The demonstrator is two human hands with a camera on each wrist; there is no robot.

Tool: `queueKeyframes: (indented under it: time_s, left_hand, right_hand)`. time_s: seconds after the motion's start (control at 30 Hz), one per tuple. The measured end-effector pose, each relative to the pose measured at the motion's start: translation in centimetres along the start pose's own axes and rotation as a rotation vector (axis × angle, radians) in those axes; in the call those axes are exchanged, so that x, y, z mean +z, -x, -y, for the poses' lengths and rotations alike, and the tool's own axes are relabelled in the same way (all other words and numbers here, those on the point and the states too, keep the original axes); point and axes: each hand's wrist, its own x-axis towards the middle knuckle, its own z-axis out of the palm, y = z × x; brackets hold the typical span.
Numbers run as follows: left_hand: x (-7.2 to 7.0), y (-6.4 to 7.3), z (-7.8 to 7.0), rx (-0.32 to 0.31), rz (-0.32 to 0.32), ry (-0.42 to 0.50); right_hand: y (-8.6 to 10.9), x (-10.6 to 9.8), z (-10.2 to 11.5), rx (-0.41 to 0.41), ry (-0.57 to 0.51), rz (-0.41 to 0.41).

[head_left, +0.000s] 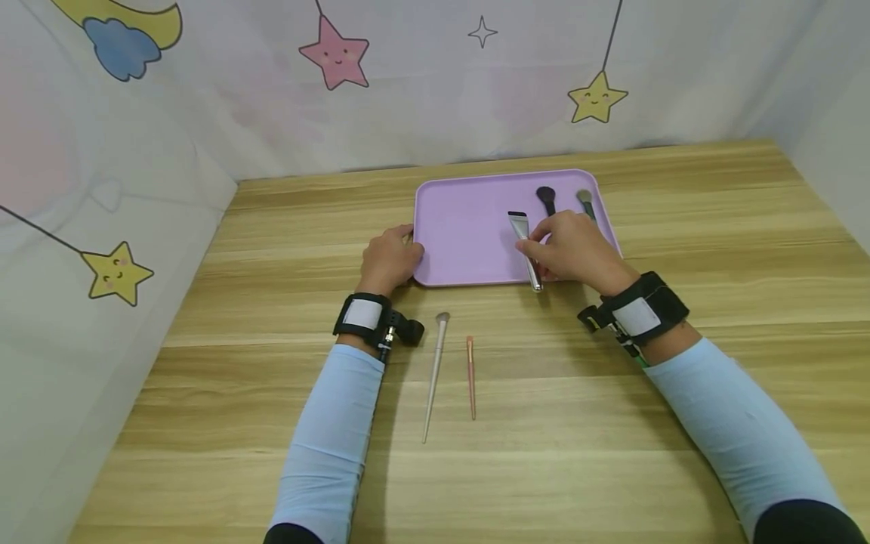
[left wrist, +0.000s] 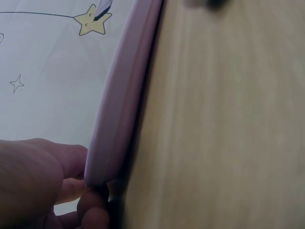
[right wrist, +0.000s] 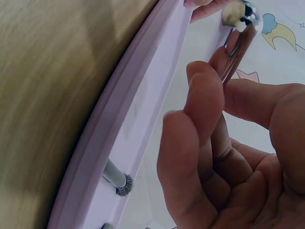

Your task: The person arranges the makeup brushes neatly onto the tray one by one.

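Observation:
A lilac tray (head_left: 469, 227) lies on the table, and my left hand (head_left: 390, 261) pinches its left edge near the front corner. Thumb and fingers meet around that corner in the left wrist view. Over the tray's right half, my right hand (head_left: 578, 249) pinches a silver-handled flat makeup brush (head_left: 523, 234) with a dark straight tip pointing away from me. Its shiny handle end (right wrist: 245, 19) shows large in the right wrist view. Beyond the right hand, a black fluffy makeup brush (head_left: 546, 196) and a green-handled one (head_left: 586, 200) lie in the tray, partly hidden by it.
In front of the tray, a long pale makeup brush (head_left: 436, 370) and a shorter pink one (head_left: 471, 378) lie side by side on the wooden table (head_left: 272, 423). A white curtain (head_left: 421, 113) with printed stars hangs behind the far table edge.

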Motion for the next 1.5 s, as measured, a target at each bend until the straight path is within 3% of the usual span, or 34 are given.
queueKeyframes:
  time_s: [1.5]
  left_hand:
    - [0.2, -0.1, 0.2, 0.008, -0.02, 0.006]
  right_hand:
    - [-2.6, 0.6, -0.6, 0.02, 0.05, -0.007]
